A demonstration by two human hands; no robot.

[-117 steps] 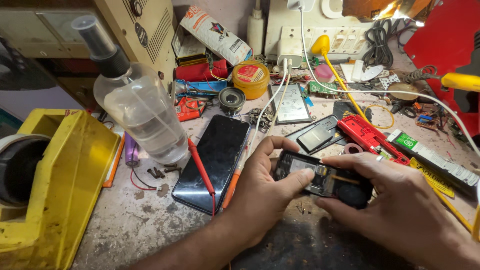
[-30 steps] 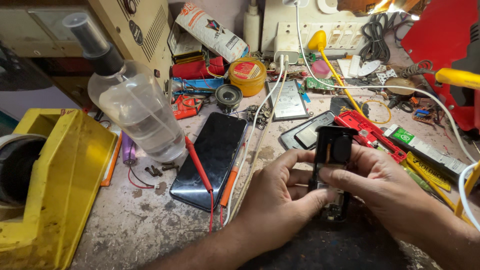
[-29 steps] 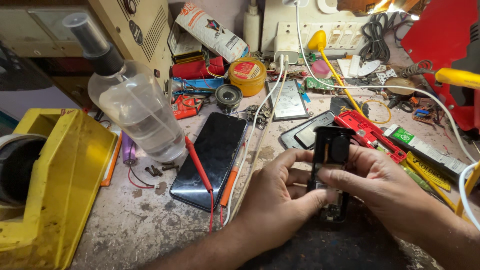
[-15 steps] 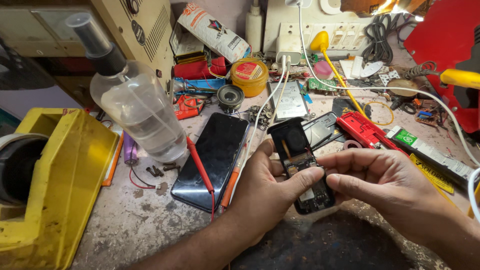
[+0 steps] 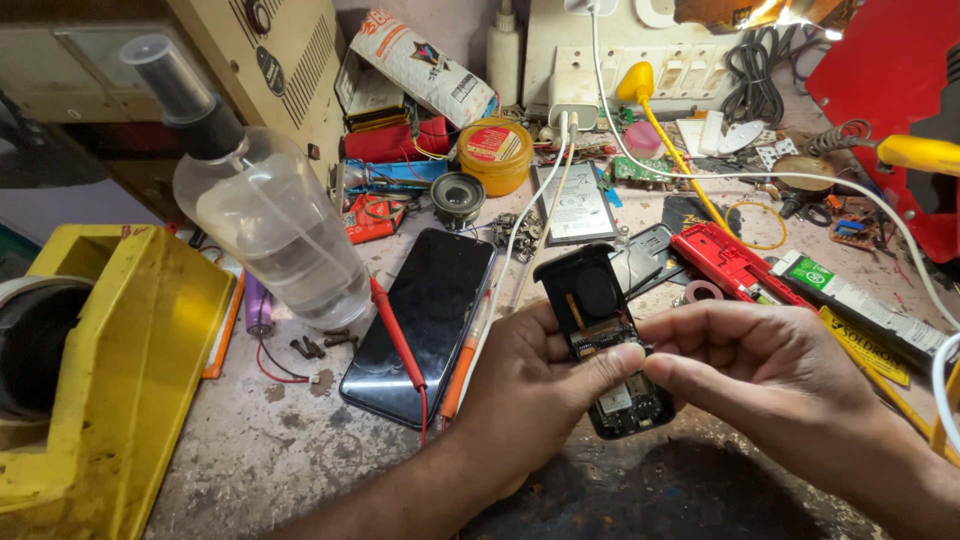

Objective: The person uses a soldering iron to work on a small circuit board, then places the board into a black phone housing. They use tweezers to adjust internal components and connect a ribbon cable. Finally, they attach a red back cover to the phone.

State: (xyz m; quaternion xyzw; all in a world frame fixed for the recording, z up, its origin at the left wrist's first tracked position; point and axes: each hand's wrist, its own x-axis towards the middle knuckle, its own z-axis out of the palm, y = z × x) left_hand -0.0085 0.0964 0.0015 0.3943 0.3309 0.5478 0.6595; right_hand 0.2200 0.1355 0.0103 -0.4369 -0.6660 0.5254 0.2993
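Observation:
A small black phone body (image 5: 601,331) with its back off is held upright above the workbench, circuit board showing at its lower end. My left hand (image 5: 528,396) grips it from the left, thumb across its middle. My right hand (image 5: 762,362) meets it from the right, fingertips pinched on the board beside that thumb. A black smartphone (image 5: 424,320) lies flat just left of my hands, with a red probe (image 5: 398,338) resting across it.
A clear spray bottle (image 5: 268,225) stands at the left beside a yellow tape dispenser (image 5: 110,372). A red phone frame (image 5: 728,262), white cables (image 5: 760,180), an orange tin (image 5: 493,155) and several small parts crowd the back. A dark mat (image 5: 660,495) lies under my hands.
The phone body went from lying crosswise to upright, then tilted with its top leaning left. My right hand's fingertips have come in closer to my left thumb.

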